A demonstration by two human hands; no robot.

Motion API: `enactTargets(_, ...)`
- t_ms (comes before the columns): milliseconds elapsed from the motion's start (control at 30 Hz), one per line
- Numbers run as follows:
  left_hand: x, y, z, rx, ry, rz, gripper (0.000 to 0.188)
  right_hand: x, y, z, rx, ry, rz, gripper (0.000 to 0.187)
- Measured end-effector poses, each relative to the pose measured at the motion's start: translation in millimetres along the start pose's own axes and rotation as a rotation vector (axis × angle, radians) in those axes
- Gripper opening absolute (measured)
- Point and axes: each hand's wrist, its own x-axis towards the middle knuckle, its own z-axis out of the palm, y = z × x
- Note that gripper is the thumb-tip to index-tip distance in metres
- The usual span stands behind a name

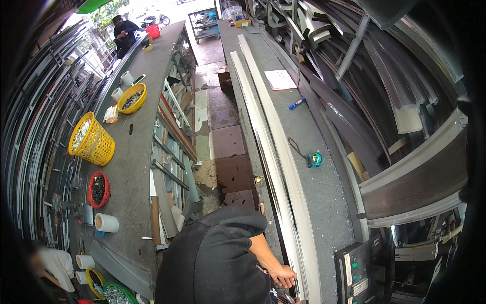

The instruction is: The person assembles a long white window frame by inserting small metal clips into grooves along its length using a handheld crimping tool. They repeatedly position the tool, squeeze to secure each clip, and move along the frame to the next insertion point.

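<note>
From the black sleeve at the bottom, my left forearm reaches right across the bench edge. My left hand (pixel 283 276) is closed, its curled fingertips against the near end of a long, pale, shiny metal profile (pixel 271 167). A second long pale profile (pixel 283 152) lies alongside it on the right. Just below my left hand, a small dark and metallic thing (pixel 287 299) shows at the lower edge, with a bit of skin beside it that may be my right hand; what it does is cut off.
A tape measure (pixel 314 160), a blue marker (pixel 297 104) and paper (pixel 280 80) lie on the right bench. A black control box (pixel 357 273) stands near right. Across the aisle, the left bench holds a yellow basket (pixel 92 139). Co-workers stand far left (pixel 125 35) and near left (pixel 56 266).
</note>
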Motion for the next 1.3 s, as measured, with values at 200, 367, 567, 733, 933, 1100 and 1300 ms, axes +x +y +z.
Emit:
enactTargets(200, 73.8, -23.1, -2.9, 0.060, -0.350, -0.059, 0.053, -4.2, -7.3, -3.3, 0.042, -0.001, 0.024, 0.052)
enactTargets(367, 79.3, -24.8, 15.1, 0.066, -0.465, -0.072, 0.056, 3.9, -29.1, -4.9, 0.206, -0.003, 0.149, 0.048)
enactTargets(567, 12.3, -20.6, 35.1, 0.090, -0.231, 0.044, 0.014, 25.9, -72.3, 15.8, 1.356, 0.358, 0.886, 0.028)
enactTargets(733, -6.8, -8.5, 35.4, 0.018, -0.114, 0.152, 0.026, -9.6, -83.4, 6.6, 1.809, 0.361, 0.804, 0.036)
enactTargets(933, -20.5, 10.5, 31.3, 0.180, -0.178, 0.060, 0.038, -49.2, -107.3, -8.9, 1.735, 0.203, 1.007, 0.052)
enactTargets(1100, -31.8, 18.8, 42.2, 0.231, -0.181, 0.080, 0.046, -41.5, -120.2, -14.0, 1.484, -0.020, 0.934, 0.051)
enactTargets(1300, -31.8, 20.2, 39.3, 0.244, -0.193, 0.093, 0.047, -36.5, -119.6, 1.3, 0.970, -0.070, 0.762, 0.052)
